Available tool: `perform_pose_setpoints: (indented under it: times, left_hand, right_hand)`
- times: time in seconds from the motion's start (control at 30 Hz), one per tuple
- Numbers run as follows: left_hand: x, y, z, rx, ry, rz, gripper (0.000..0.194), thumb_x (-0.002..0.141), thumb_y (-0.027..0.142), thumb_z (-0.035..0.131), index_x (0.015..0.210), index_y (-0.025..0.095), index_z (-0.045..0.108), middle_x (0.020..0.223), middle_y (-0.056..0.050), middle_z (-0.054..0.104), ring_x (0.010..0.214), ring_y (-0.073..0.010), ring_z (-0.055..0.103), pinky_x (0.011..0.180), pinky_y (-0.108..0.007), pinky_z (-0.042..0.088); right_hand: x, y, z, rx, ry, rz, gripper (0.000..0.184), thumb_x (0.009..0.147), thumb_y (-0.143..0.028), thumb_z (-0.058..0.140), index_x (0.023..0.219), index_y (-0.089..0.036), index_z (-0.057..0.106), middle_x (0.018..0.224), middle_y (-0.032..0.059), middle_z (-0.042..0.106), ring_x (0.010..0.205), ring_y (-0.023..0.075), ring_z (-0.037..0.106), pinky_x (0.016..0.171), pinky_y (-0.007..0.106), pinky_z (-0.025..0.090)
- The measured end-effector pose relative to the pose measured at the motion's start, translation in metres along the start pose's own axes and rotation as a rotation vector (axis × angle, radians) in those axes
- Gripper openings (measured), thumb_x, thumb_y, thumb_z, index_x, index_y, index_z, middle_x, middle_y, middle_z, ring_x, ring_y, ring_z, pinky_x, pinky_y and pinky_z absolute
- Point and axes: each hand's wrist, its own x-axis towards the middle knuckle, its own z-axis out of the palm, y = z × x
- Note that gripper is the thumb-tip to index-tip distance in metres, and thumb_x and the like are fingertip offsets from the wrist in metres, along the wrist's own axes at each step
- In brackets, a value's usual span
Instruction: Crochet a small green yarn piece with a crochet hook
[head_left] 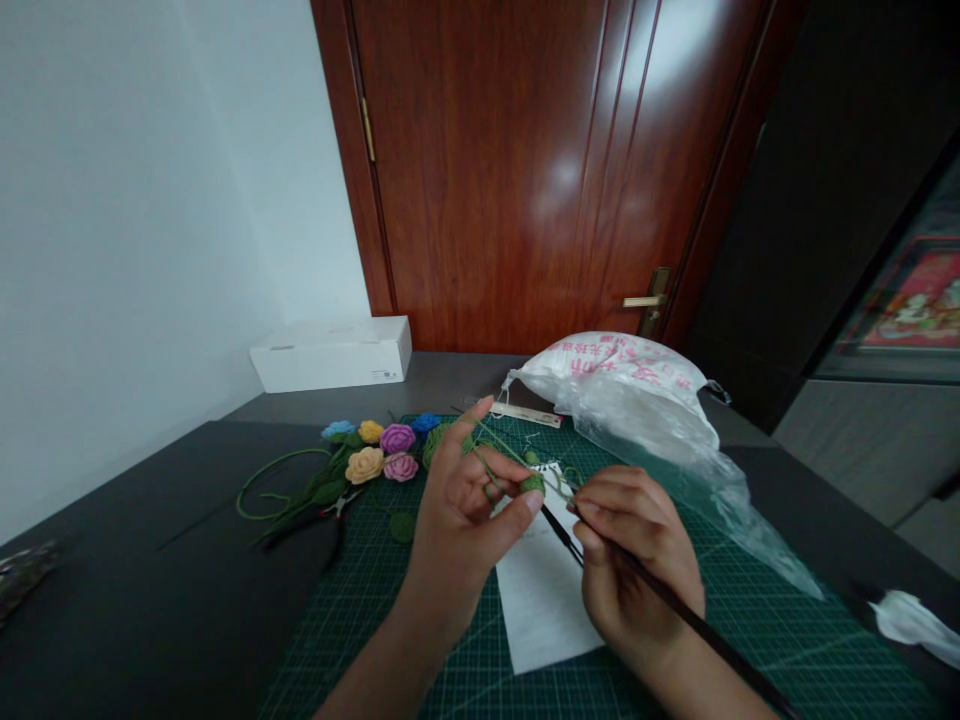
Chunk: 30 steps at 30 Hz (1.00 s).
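Note:
My left hand [469, 505] is closed, pinching a small green crochet piece [532, 484] between thumb and fingers. Green yarn [491, 437] runs over its raised index finger and stretches toward the right hand. My right hand [641, 560] is closed round a crochet hook with a long dark handle [694, 622] that slants down to the lower right. The hook's tip is close to the green piece; whether it sits inside a stitch I cannot tell. Below the hands lies a white paper sheet [544, 610], with a slim black tool [561, 533] partly hidden on it.
A green cutting mat [360, 620] covers the middle. Crocheted flowers [397, 438], a green yarn ball [436, 448] and black-handled pliers [334, 512] lie left. Behind are a white box [330, 355], a ruler-like strip [525, 413] and a plastic-wrapped white bag [622, 370].

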Motion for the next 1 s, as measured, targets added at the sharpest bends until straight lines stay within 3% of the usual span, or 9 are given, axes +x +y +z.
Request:
perform_pose_setpoints:
  times: [0.1,0.2,0.37,0.5,0.6,0.67,0.87,0.93,1.0]
  left_hand:
    - [0.003,-0.001,-0.003,-0.007,-0.031,0.006,0.081,0.075,0.011,0.084,0.146,0.028,0.050,0.084,0.002,0.069,0.078,-0.0133,0.063,0.073,-0.025,0.051]
    - [0.004,-0.002,-0.005,-0.030,-0.080,-0.017,0.076,0.076,0.012,0.083,0.143,0.027,0.053,0.084,0.001,0.071,0.077,-0.0135,0.062,0.069,-0.025,0.049]
    - [0.004,-0.002,-0.006,-0.097,-0.125,-0.103,0.075,0.076,0.013,0.083,0.143,0.025,0.053,0.088,-0.001,0.072,0.075,-0.0147,0.062,0.068,-0.028,0.049]
    - [0.004,-0.001,-0.006,-0.145,-0.136,-0.113,0.073,0.077,0.013,0.083,0.143,0.025,0.053,0.086,0.000,0.071,0.077,-0.0162,0.065,0.070,-0.029,0.050]
    - [0.004,-0.001,-0.006,-0.126,-0.136,-0.092,0.073,0.080,0.014,0.081,0.145,0.026,0.051,0.086,0.000,0.070,0.077,-0.0157,0.066,0.071,-0.029,0.051]
    - [0.003,-0.002,-0.005,-0.106,-0.124,-0.078,0.073,0.080,0.015,0.081,0.145,0.026,0.051,0.086,0.001,0.070,0.075,-0.0147,0.065,0.070,-0.028,0.051]
    - [-0.004,-0.001,0.004,-0.211,-0.051,-0.167,0.071,0.076,0.010,0.082,0.140,0.018,0.055,0.086,0.000,0.071,0.074,-0.0136,0.065,0.071,-0.028,0.053]
    - [-0.005,0.000,0.006,-0.340,-0.071,-0.281,0.066,0.074,0.008,0.081,0.136,0.011,0.057,0.084,-0.002,0.071,0.073,-0.0141,0.064,0.068,-0.028,0.051]
    - [-0.004,0.002,0.007,-0.429,-0.105,-0.355,0.065,0.074,0.008,0.081,0.134,0.007,0.058,0.083,-0.004,0.071,0.070,-0.0139,0.063,0.065,-0.027,0.049]
  right_hand:
    - [0.001,0.002,-0.002,0.055,0.012,0.065,0.023,0.090,-0.009,0.059,0.107,-0.025,0.060,0.085,0.0037,0.067,0.079,0.0232,0.066,0.074,0.045,0.053]
    - [0.002,0.003,0.000,0.208,0.114,0.342,0.008,0.098,-0.017,0.056,0.098,-0.024,0.061,0.081,0.0024,0.062,0.077,0.0205,0.062,0.072,0.039,0.049]
    - [0.008,0.005,0.009,0.691,0.158,0.841,0.023,0.101,-0.035,0.058,0.082,-0.022,0.055,0.068,-0.0020,0.056,0.065,0.0151,0.054,0.065,0.030,0.046]
    - [0.010,0.003,0.018,0.995,0.086,0.998,0.028,0.096,-0.039,0.066,0.080,-0.024,0.048,0.067,-0.0030,0.058,0.063,0.0152,0.057,0.062,0.029,0.049]
    - [0.007,0.001,0.022,0.963,0.116,0.924,0.024,0.094,-0.032,0.068,0.084,-0.025,0.048,0.072,-0.0040,0.062,0.068,0.0143,0.060,0.067,0.028,0.052]
    - [0.005,0.000,0.022,0.796,0.159,0.796,0.018,0.095,-0.026,0.066,0.087,-0.025,0.050,0.076,-0.0032,0.063,0.072,0.0145,0.062,0.068,0.028,0.052]
    - [0.004,0.005,0.008,0.009,0.042,0.158,0.019,0.087,-0.005,0.066,0.088,-0.024,0.065,0.077,-0.0004,0.068,0.071,0.0181,0.062,0.069,0.034,0.051]
    - [0.004,0.006,0.005,-0.017,0.033,0.075,0.022,0.086,-0.003,0.065,0.092,-0.024,0.067,0.076,-0.0008,0.067,0.069,0.0174,0.062,0.069,0.034,0.051]
    - [0.003,0.006,0.006,0.123,0.065,0.106,0.022,0.088,-0.004,0.064,0.096,-0.024,0.067,0.080,-0.0002,0.067,0.073,0.0174,0.063,0.069,0.034,0.052]
